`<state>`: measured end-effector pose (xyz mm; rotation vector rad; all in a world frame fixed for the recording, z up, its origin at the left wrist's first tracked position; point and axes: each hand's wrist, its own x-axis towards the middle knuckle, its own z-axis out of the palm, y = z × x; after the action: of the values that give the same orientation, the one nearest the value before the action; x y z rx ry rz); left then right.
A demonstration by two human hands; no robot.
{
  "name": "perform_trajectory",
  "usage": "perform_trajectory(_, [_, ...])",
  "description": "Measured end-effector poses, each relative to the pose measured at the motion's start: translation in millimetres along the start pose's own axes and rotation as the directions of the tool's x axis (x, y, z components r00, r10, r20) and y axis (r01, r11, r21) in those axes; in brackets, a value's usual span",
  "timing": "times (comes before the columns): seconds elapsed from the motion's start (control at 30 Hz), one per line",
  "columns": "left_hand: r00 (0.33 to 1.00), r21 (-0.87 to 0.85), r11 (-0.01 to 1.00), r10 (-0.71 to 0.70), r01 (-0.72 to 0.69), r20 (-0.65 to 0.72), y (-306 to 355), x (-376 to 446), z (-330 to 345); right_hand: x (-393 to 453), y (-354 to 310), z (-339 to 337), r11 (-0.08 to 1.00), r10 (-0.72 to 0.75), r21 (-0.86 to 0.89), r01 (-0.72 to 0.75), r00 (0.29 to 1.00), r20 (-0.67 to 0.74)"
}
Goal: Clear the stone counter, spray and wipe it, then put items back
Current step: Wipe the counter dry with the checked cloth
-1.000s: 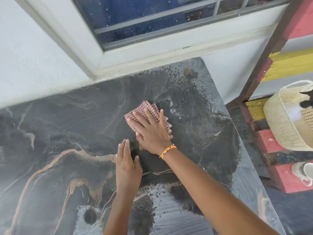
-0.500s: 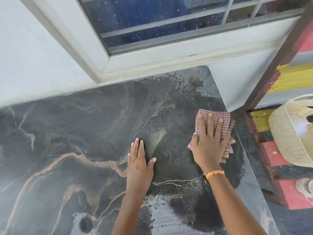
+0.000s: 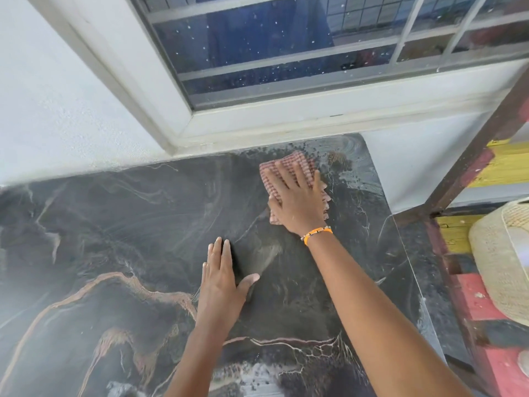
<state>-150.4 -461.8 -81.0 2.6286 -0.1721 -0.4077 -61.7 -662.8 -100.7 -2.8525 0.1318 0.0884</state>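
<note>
R hand (image 3: 297, 199) flat, fingers spread, pressing checked cloth (image 3: 289, 167) on far right of stone bench (image 3: 114, 230), nr wall. L hand (image 3: 221, 279) open, palm down, empty. Risk: wet streaks at far corner missed; L palm may slip.

Glossy veined stone counter (image 3: 120, 242), ridged checked cloth (image 3: 297, 164), coarse woven basket (image 3: 498, 262)
</note>
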Motion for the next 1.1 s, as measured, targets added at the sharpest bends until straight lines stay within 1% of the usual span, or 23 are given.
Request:
perform_trajectory(0.07, [0.999, 0.029, 1.000, -0.011, 0.010, 0.032, 1, 1, 0, 0, 39, -9, 0.985, 0.172, 0.009, -0.172, 0.984, -0.047])
perform_trajectory(0.1, [0.999, 0.046, 0.999, -0.011, 0.009, 0.044, 1, 1, 0, -6, 56, -13, 0.962, 0.273, 0.024, -0.272, 0.960, -0.067])
perform_trajectory(0.17, [0.998, 0.076, 0.997, -0.018, 0.012, 0.067, 2, 1, 1, -27, 76, -16, 0.889, 0.458, 0.071, -0.453, 0.882, -0.114])
perform_trajectory(0.2, [0.997, 0.087, 0.996, -0.025, 0.018, 0.071, 2, 1, 1, -40, 76, -15, 0.859, 0.512, 0.080, -0.505, 0.848, -0.140])
perform_trajectory(0.23, [0.997, 0.095, 0.995, -0.029, 0.022, 0.068, 1, 1, 2, -53, 70, -11, 0.845, 0.535, 0.076, -0.530, 0.830, -0.156])
perform_trajectory(0.3, [0.998, 0.097, 0.995, -0.024, 0.018, 0.062, 1, 0, 2, -69, 48, -3, 0.855, 0.518, 0.062, -0.514, 0.843, -0.146])
perform_trajectory(0.37, [0.998, 0.099, 0.995, -0.023, 0.017, 0.062, 1, 0, 2, -71, 17, 8, 0.905, 0.425, 0.028, -0.425, 0.897, -0.120])
perform_trajectory(0.43, [0.998, 0.122, 0.992, -0.022, 0.014, 0.064, 3, 0, 1, -59, -18, 17, 0.961, 0.276, 0.014, -0.276, 0.956, -0.096])
perform_trajectory(0.5, [0.997, 0.149, 0.989, -0.027, 0.016, 0.070, 4, 1, 0, -34, -52, 23, 0.995, 0.102, 0.031, -0.100, 0.993, -0.067])
perform_trajectory(0.57, [0.995, 0.157, 0.987, -0.036, 0.022, 0.088, 4, 3, -1, -1, -81, 26, 0.998, -0.057, 0.035, 0.058, 0.998, -0.034])
perform_trajectory(0.6, [0.994, 0.162, 0.986, -0.043, 0.027, 0.097, 4, 3, -2, 17, -91, 26, 0.993, -0.115, 0.033, 0.115, 0.993, -0.016])
perform_trajectory(0.67, [0.993, 0.184, 0.982, -0.048, 0.029, 0.104, 5, 3, -3, 48, -103, 24, 0.985, -0.172, 0.013, 0.172, 0.985, 0.005])
perform_trajectory(0.73, [0.993, 0.200, 0.980, -0.045, 0.023, 0.105, 6, 3, -4, 67, -104, 22, 0.985, -0.170, -0.015, 0.170, 0.985, -0.004])
perform_trajectory(0.87, [0.991, 0.181, 0.983, -0.042, 0.018, 0.130, 7, 2, -6, 75, -86, 14, 0.995, -0.096, -0.023, 0.094, 0.994, -0.049])
perform_trajectory(1.0, [0.996, 0.115, 0.993, 0.011, -0.021, 0.091, 14, 2, -5, 67, -29, -1, 0.998, 0.057, -0.029, -0.060, 0.994, -0.095])
perform_trajectory(1.1, [0.991, 0.079, 0.994, 0.069, -0.078, 0.111, 24, 0, 2, 54, 30, -14, 0.976, 0.204, -0.046, -0.214, 0.966, -0.161])
